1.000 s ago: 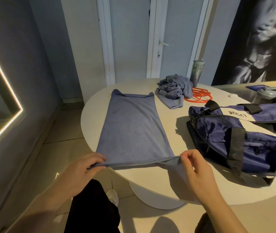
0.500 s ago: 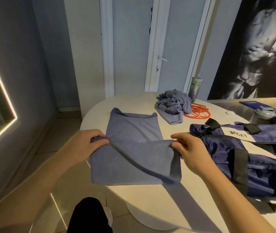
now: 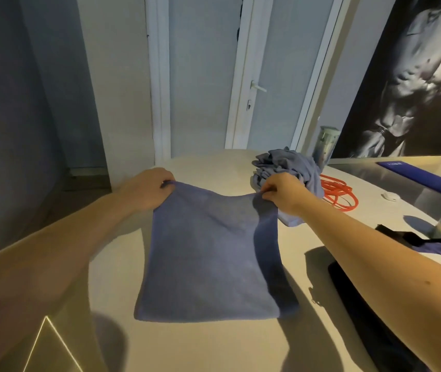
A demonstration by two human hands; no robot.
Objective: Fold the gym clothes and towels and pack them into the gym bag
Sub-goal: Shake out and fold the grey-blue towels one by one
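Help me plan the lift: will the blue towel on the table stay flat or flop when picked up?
Likely floppy: the blue towel dips between the left hand and right hand pinching its far corners. Probably light, as fingertip pinches suffice. Its folded layers may slide apart.

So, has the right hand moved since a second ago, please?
Yes: the right hand, pinching the towel, went forward from the near edge of the table to beside the crumpled clothes.

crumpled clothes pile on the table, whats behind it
A tall greenish tumbler stands behind the crumpled clothes pile, its lower part partly covered by it. The right hand hides the pile's near side.
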